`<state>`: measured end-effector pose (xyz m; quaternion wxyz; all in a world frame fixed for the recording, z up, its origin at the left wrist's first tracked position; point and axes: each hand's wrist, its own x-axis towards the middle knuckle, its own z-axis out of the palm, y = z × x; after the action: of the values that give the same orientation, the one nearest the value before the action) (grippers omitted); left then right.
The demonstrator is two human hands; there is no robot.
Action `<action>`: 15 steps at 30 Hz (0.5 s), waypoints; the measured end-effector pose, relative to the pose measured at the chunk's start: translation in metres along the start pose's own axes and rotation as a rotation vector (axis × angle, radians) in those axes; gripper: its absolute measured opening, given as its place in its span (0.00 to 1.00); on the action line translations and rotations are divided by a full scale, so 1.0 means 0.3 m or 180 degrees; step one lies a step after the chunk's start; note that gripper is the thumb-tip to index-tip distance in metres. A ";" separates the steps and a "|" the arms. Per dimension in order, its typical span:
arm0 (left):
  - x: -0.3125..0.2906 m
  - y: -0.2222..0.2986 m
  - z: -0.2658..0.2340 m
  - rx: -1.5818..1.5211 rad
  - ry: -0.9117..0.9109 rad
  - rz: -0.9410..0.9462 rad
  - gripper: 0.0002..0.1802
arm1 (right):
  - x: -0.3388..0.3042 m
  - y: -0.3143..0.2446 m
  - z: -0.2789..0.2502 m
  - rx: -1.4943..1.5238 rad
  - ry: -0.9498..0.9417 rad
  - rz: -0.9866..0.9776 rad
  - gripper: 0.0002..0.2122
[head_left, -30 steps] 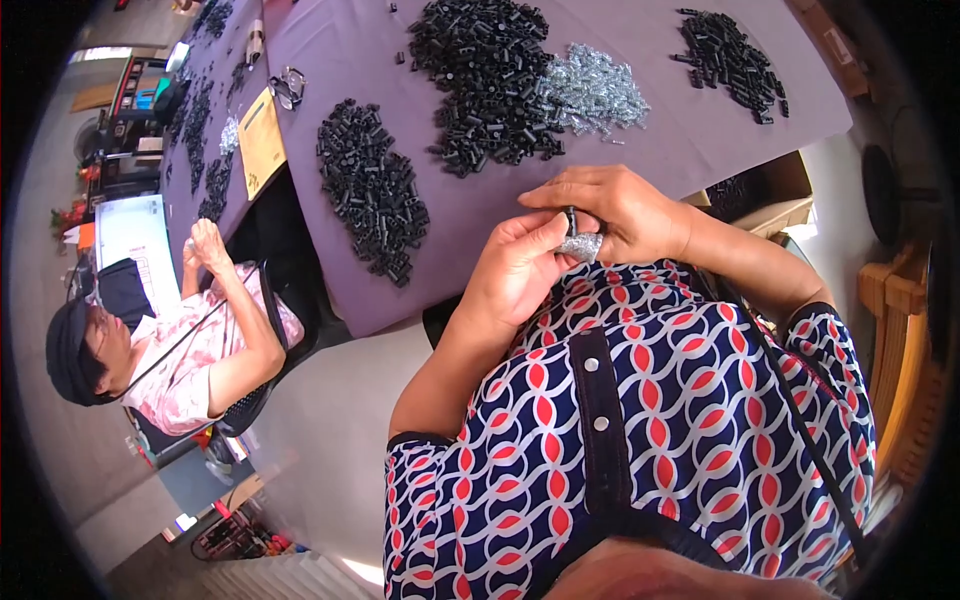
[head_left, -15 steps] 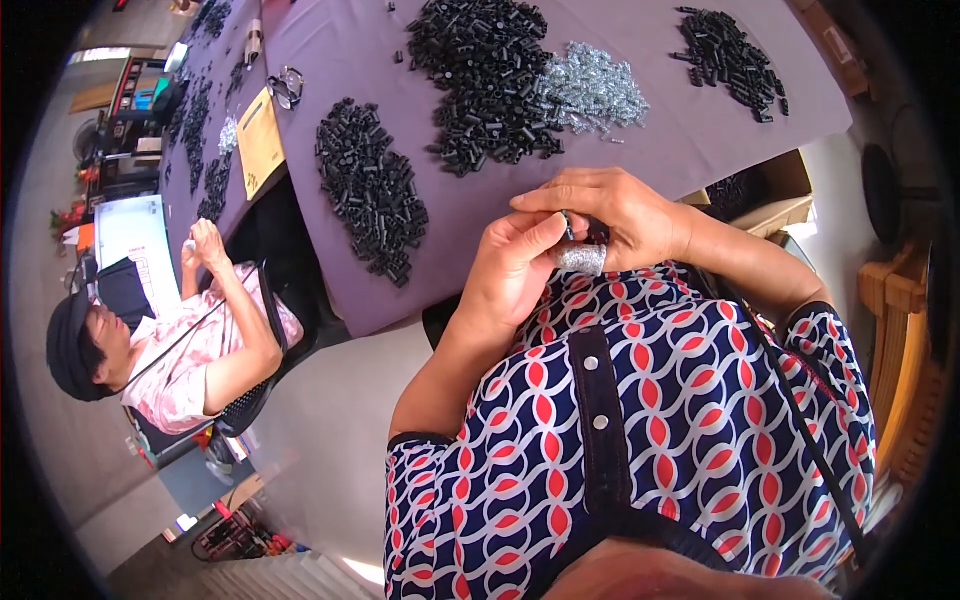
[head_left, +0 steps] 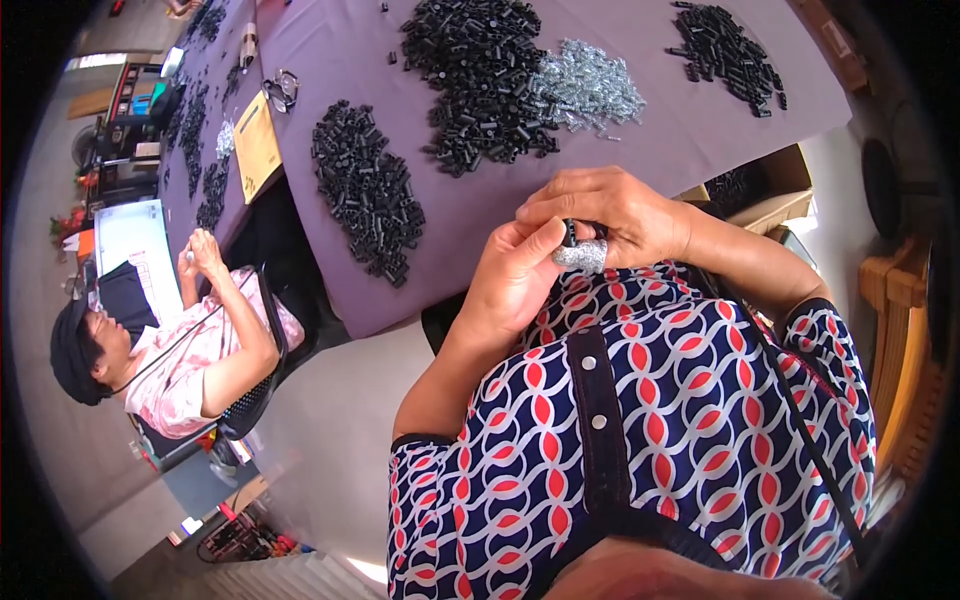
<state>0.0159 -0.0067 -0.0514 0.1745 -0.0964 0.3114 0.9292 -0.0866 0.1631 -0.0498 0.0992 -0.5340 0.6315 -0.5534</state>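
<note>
My left hand (head_left: 500, 280) and my right hand (head_left: 630, 220) meet just in front of the table's near edge, fingers closed together. Between the fingertips shows a small black cylindrical part (head_left: 570, 234), gripped from both sides and partly hidden. A silver, glittery wrapping (head_left: 582, 257) sits right below it, seemingly around my right thumb. Beyond my hands, a large pile of black cylindrical parts (head_left: 470, 70) touches a heap of small shiny, silvery-clear pieces (head_left: 590, 85). What exactly those pieces are is too small to tell.
More black parts lie in a pile (head_left: 365, 190) at the left and another (head_left: 725, 55) at the right on the purple cloth (head_left: 650, 30). A cardboard box (head_left: 785, 195) stands under the right edge. Leftward are eyeglasses (head_left: 284, 90), a yellow envelope (head_left: 258, 145) and a seated co-worker (head_left: 190, 350).
More of the black part now shows between my fingertips, and the silver wrapping has tilted a little. My hands stay nearly in place. The co-worker's hands have shifted slightly downward.
</note>
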 end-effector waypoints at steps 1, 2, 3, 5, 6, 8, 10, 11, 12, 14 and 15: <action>0.000 -0.001 -0.001 -0.0001 0.0005 0.0000 0.13 | 0.000 0.003 0.000 0.0005 0.0004 0.0028 0.18; 0.001 -0.002 -0.002 0.0009 -0.0014 0.0004 0.13 | -0.001 0.004 0.000 0.0007 0.0010 0.0054 0.19; 0.002 -0.003 -0.002 0.0022 -0.0037 0.0008 0.14 | -0.003 0.005 0.000 0.0006 0.0012 0.0053 0.19; 0.000 -0.007 -0.006 0.0136 -0.0039 0.0050 0.15 | -0.006 0.003 0.005 -0.0096 -0.0008 0.0034 0.20; -0.002 -0.008 -0.007 0.0252 -0.0048 0.0088 0.15 | -0.005 -0.001 0.007 -0.0095 -0.0008 0.0028 0.20; -0.001 -0.007 -0.015 0.0243 -0.0027 0.0038 0.16 | -0.002 -0.001 0.007 -0.0278 0.0056 -0.0090 0.18; 0.000 -0.008 -0.020 0.0231 -0.0002 -0.0012 0.17 | -0.006 0.007 0.003 -0.0389 -0.0005 -0.0074 0.20; 0.003 -0.010 -0.022 0.0223 0.0013 -0.0010 0.18 | -0.010 0.010 0.003 -0.0493 -0.0068 -0.0055 0.21; 0.005 -0.012 -0.024 0.0215 0.0028 -0.0007 0.18 | -0.013 0.012 0.004 -0.0496 -0.0071 -0.0054 0.21; 0.007 -0.014 -0.024 0.0236 0.0025 -0.0004 0.18 | -0.013 0.015 0.007 -0.0569 -0.0041 -0.0093 0.21; 0.009 -0.016 -0.024 0.0255 0.0020 -0.0010 0.19 | -0.013 0.014 0.004 -0.0575 -0.0041 -0.0099 0.21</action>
<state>0.0156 -0.0069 -0.0604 0.1787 -0.0927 0.3487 0.9153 -0.0866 0.1646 -0.0554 0.0461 -0.5542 0.6697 -0.4922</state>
